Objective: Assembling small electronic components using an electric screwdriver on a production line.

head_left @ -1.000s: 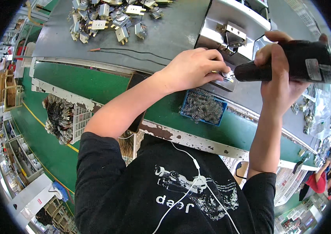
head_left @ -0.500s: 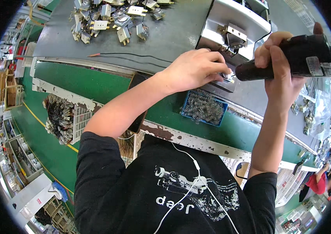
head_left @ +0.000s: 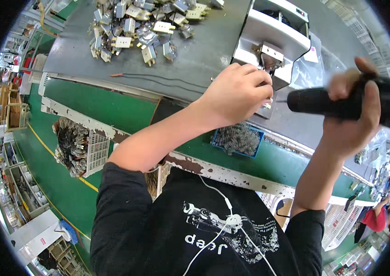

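My left hand (head_left: 241, 93) reaches across to the front of a white and silver bench machine (head_left: 275, 30). Its fingers are curled and closed, and what they hold is hidden behind them. Just below the fingertips, part of a small metal piece (head_left: 267, 106) shows on a block at the bench edge. My right hand (head_left: 353, 110) is wrapped around a black electric screwdriver (head_left: 316, 100), held about level with its nose toward the left hand. The nose stands apart from the metal piece. Some right-hand fingers are smeared by motion.
Small metal and white plug-like assemblies (head_left: 149, 34) lie heaped at the back left of the grey bench (head_left: 213, 41). A dark cable (head_left: 158, 78) runs toward my left wrist. Below the hand sits a blue tray (head_left: 254, 154) of coil springs (head_left: 238, 138). Clear plastic bags (head_left: 303, 71) lie right of the machine.
The screwdriver has backed away to the right and slightly down from the metal piece. My left fingers have shifted off that piece toward the machine's front. The whole view has moved slightly.
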Tool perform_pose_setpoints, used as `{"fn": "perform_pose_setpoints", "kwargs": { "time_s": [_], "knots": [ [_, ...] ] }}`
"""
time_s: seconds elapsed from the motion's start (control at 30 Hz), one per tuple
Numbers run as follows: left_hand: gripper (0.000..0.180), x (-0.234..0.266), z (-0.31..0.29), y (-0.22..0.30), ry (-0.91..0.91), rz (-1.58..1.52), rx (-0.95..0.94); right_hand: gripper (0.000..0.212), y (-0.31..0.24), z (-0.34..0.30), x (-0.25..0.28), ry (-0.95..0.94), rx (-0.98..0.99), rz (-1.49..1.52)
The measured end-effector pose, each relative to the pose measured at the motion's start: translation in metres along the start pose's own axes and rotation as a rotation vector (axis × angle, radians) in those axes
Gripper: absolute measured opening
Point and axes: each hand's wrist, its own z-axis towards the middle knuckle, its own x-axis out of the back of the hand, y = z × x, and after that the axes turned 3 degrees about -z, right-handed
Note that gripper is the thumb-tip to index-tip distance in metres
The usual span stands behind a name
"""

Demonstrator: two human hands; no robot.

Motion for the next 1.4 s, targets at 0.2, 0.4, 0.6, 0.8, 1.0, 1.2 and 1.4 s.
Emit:
{"fn": "perform_pose_setpoints", "kwargs": {
  "time_s": [0.2,0.4,0.6,0.8,1.0,1.2,1.4],
  "knots": [
    [0.013,0.044,0.082,-0.043,0.291,0.200,-0.052,0.075,0.003,-0.004,-0.012,0.133,0.209,-0.131],
    [0.021,0.019,0.034,-0.020,-0.023,-0.076,0.056,0.060,-0.006,0.003,0.009,0.006,0.289,-0.117],
    [0.028,-0.002,-0.016,-0.022,-0.295,-0.148,0.142,0.044,0.028,-0.008,-0.043,0.086,0.178,0.054],
    [0.032,-0.003,-0.018,-0.024,-0.393,-0.217,0.276,0.067,0.039,-0.007,-0.054,0.095,0.086,-0.035],
    [0.030,0.004,-0.013,-0.018,-0.491,-0.211,0.352,0.065,0.045,-0.007,-0.056,0.011,0.046,-0.030],
    [0.030,0.004,-0.011,-0.019,-0.508,-0.188,0.363,0.082,0.051,0.005,-0.042,-0.324,-0.080,0.044],
    [0.030,-0.003,-0.015,-0.025,-0.429,-0.298,0.323,0.105,0.071,0.030,-0.043,-0.608,0.037,0.262]
  ]
}}
